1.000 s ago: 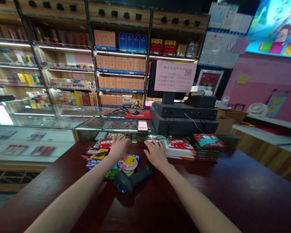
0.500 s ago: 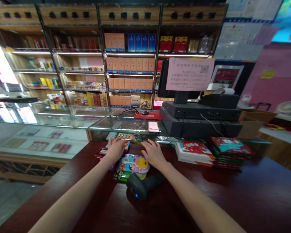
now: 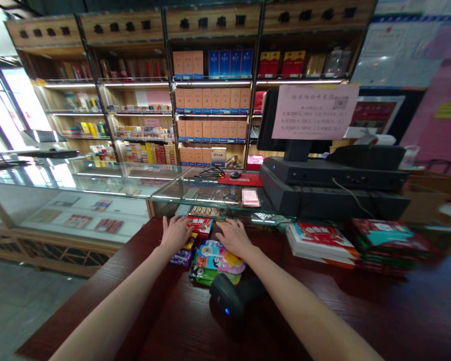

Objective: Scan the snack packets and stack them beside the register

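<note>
My left hand (image 3: pixel 176 234) lies over the left side of a small group of colourful packets, its fingers spread. Just right of its fingertips sits a red-and-white packet (image 3: pixel 202 226). Purple packets (image 3: pixel 181 257) and a yellow one (image 3: pixel 191 242) show partly below that hand. My right hand (image 3: pixel 233 237), fingers apart, reaches over the upper right edge of a bright cartoon packet (image 3: pixel 214 260), which has a green packet (image 3: pixel 203 276) under it. A black handheld barcode scanner (image 3: pixel 228 296) with a blue light rests in front, its handle partly behind my right forearm.
A stack of red-and-white packs (image 3: pixel 321 240) and a pile of dark red and green packets (image 3: pixel 385 243) stand on the right of the brown counter (image 3: pixel 308 321). Behind are a glass display case (image 3: pixel 165 190), a cash register (image 3: pixel 330 190) and stocked shelves (image 3: pixel 214 118).
The view has turned a little left, so things sit further right. My left hand has shifted left relative to the packets, uncovering more of the red-and-white, yellow and purple ones.
</note>
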Available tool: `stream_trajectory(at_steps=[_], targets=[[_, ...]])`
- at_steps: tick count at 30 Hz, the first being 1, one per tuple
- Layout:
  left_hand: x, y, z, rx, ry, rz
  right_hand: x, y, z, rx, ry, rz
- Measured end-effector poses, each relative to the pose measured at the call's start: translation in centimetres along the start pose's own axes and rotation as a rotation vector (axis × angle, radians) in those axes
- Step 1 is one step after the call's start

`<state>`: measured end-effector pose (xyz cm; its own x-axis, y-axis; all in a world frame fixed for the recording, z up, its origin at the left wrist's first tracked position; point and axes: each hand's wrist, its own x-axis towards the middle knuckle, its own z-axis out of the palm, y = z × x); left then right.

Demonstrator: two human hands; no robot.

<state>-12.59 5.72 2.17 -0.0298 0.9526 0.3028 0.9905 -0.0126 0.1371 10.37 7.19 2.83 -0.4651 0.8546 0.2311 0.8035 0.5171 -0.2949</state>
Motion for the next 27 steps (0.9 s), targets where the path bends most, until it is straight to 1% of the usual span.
stream_trajectory(at_steps=[9, 19, 27], targets=[[0.0, -1.2, 0.1, 0.011, -0.041, -0.096, 2.0, -0.7, 0.5, 0.004, -0.086, 0.014], [0.2, -1.5, 0.4, 0.004, -0.038, -0.150, 2.9, -1.5, 1.5, 0.004, -0.169, 0.049], [0.0, -1.1, 0.0, -0.010, -0.042, -0.145, 2.8, -1.5, 1.5, 0.001, -0.179, 0.045]])
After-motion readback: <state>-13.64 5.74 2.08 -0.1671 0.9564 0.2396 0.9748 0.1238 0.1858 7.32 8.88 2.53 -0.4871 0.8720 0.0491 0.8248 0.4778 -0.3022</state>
